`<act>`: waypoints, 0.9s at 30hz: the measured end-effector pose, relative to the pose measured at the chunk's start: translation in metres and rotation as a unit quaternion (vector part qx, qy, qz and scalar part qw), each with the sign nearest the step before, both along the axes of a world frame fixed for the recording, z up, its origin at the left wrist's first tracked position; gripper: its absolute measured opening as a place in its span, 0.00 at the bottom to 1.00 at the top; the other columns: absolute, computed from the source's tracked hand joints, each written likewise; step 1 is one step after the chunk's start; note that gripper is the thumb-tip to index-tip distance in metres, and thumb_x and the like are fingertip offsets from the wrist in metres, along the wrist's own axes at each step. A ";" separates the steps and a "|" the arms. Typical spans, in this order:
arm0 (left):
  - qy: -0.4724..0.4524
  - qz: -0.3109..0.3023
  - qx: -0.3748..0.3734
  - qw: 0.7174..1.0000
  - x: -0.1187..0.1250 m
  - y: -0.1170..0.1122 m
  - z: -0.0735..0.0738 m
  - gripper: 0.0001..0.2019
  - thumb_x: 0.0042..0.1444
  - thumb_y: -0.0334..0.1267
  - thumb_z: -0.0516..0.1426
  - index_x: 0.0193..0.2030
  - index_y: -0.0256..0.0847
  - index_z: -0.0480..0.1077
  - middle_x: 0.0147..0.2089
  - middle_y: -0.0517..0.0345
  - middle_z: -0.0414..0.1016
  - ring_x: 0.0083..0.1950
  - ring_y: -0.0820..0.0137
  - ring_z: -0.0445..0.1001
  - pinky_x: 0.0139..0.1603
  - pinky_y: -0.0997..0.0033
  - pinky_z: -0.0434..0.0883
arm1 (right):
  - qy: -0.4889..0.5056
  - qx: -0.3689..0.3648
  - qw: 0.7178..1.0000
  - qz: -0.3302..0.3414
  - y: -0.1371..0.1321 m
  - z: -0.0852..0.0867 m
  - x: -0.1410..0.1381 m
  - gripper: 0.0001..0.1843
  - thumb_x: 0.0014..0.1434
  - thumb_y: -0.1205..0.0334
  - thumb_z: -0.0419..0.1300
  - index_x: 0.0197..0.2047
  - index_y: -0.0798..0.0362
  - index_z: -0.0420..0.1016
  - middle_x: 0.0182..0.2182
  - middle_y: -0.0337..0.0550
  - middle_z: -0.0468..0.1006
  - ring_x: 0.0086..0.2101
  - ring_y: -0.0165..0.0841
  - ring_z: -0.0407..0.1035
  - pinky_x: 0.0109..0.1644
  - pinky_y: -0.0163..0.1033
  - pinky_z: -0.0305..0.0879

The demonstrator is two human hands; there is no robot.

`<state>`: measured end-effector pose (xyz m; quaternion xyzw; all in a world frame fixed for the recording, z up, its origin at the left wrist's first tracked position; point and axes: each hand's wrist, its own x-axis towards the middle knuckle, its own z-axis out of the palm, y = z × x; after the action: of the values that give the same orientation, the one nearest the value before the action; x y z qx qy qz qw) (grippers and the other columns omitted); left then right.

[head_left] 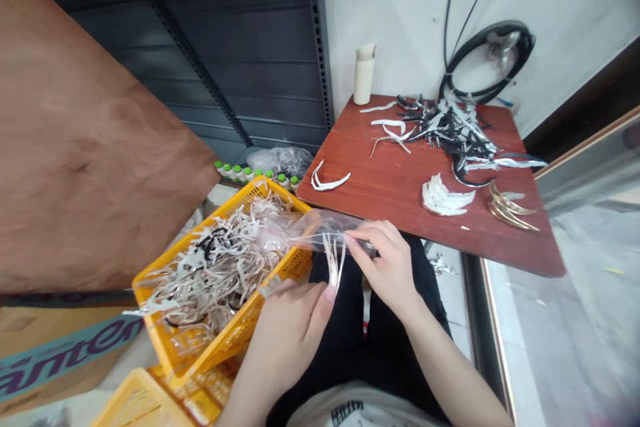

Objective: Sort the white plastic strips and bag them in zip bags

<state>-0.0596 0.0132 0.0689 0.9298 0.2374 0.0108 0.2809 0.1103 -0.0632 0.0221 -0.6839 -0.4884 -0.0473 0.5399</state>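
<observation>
Near the middle of the view, my left hand [295, 320] is closed on a few thin, curved white strips [331, 257] that stick up past its thumb. My right hand [385, 263] pinches the edge of a clear plastic bag [315, 227], right beside the strips' upper ends. The bag stretches leftward over the rim of a yellow crate [173, 360]. Inside the crate lies a tangled heap of white, silvery and black curved strips [225, 267]. Whether the strip ends are inside the bag or behind it, I cannot tell.
A red-brown table [360, 160] holds a pile of black and silver strips [455, 127], a white stack [445, 197], gold pieces [513, 207] and a cream bottle [365, 73]. Green-capped bottles [247, 173] stand behind the crate. A brown sheet [90, 147] fills the left.
</observation>
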 end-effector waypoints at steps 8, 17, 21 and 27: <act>0.013 0.006 0.040 0.999 0.002 0.005 -0.009 0.25 0.69 0.42 0.39 0.23 0.41 0.63 0.24 0.60 0.71 0.26 0.69 0.66 0.37 0.64 0.56 | 0.032 0.003 0.999 0.034 -0.002 -0.002 -0.005 0.05 0.61 0.68 0.61 0.40 0.52 0.77 0.36 0.44 0.77 0.38 0.35 0.70 0.45 0.42 0.66; -0.020 -0.026 0.130 0.991 0.005 0.007 -0.010 0.21 0.67 0.39 0.46 0.22 0.40 0.63 0.21 0.61 0.70 0.24 0.70 0.65 0.36 0.65 0.57 | 0.153 0.027 0.984 0.083 -0.004 -0.004 -0.009 0.03 0.59 0.67 0.63 0.37 0.50 0.77 0.39 0.43 0.77 0.42 0.36 0.72 0.49 0.44 0.68; -0.058 -0.029 0.132 0.989 0.005 0.007 -0.008 0.20 0.66 0.37 0.45 0.22 0.41 0.63 0.22 0.61 0.71 0.25 0.69 0.66 0.36 0.65 0.58 | 0.135 0.075 0.986 0.062 -0.004 -0.008 -0.013 0.04 0.57 0.68 0.65 0.36 0.48 0.77 0.41 0.43 0.77 0.47 0.39 0.70 0.57 0.53 0.62; -0.127 0.022 0.152 0.980 0.005 0.005 -0.022 0.19 0.66 0.35 0.44 0.25 0.40 0.66 0.26 0.57 0.74 0.29 0.67 0.70 0.39 0.63 0.61 | 0.101 0.125 0.986 0.043 -0.006 -0.017 -0.024 0.09 0.56 0.69 0.65 0.39 0.45 0.79 0.46 0.42 0.73 0.54 0.43 0.64 0.64 0.61 0.52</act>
<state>-0.0549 0.0182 0.0474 0.9472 0.2161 0.1704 0.1642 0.0867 -0.0696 0.0056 -0.5906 -0.4503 -0.0159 0.6694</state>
